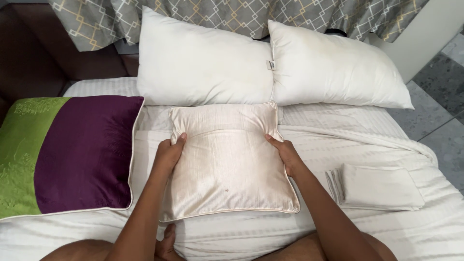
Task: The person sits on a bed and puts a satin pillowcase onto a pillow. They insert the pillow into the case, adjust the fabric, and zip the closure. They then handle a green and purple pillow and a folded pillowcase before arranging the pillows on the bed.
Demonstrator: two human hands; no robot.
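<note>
Both hands, left hand [169, 154] and right hand [286, 153], clasp the square cream satin cushion [227, 162] by its sides on the white striped bed [309, 227], near two white pillows [208, 60].

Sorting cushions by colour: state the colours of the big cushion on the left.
Purple and green cushion, with pale piping; the head view shows it.

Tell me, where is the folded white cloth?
In the head view, the folded white cloth lies on the bed at the right, just beyond the right hand gripping the cream cushion.

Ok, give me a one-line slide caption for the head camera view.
Left hand and right hand grip a cream satin cushion on a white bed.
</note>
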